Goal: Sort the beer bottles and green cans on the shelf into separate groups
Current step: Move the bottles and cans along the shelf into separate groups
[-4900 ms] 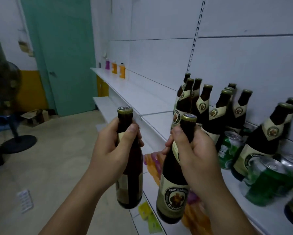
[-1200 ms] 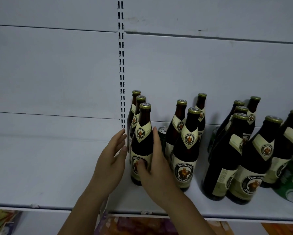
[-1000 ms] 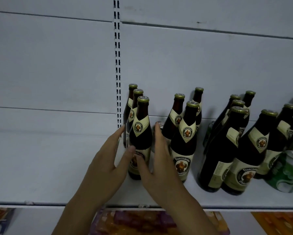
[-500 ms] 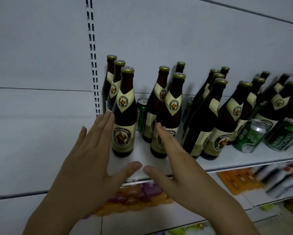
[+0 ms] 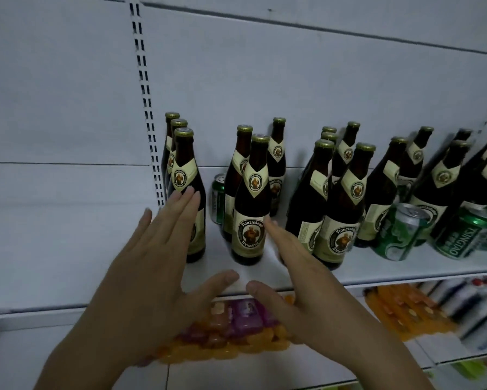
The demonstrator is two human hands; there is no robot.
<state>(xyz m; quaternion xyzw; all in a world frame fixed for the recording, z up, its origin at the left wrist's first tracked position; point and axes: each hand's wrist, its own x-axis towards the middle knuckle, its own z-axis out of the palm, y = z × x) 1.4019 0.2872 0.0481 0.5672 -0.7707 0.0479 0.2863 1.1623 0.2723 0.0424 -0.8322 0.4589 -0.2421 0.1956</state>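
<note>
We see the beer bottles (image 5: 346, 198) in dark brown glass, each with a gold cap and a cream label. The front bottle (image 5: 250, 209) bears a round emblem of a brown figure ringed by dark lettering. Behind and left of the front bottle, a green can (image 5: 218, 198) has a silver top. Far right of it, the swirled can (image 5: 397, 235) is bright green with white curls, and the lettered can (image 5: 467, 237) is darker green with white letters. Behind it, the back panel (image 5: 67, 94) is pale grey-white with black slots. Below it lie orange and purple packets (image 5: 236, 319).
</note>
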